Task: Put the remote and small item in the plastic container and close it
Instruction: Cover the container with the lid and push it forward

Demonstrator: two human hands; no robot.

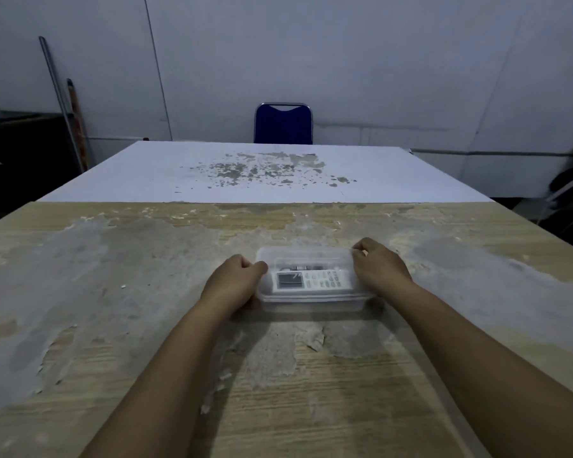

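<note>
Both hands, left (235, 282) and right (379, 269), curl closed, pressing the thin, flexible lid (306, 259) onto the light container (311, 304) between them; grip its rims.

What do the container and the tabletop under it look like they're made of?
Container: thin clear plastic, slightly frosted; the remote shows through lid and walls. Tabletop: looks like wood-grain laminate or veneer over board, matte and badly worn, with grey patches where the surface has peeled. Which of the two I cannot tell.
</note>
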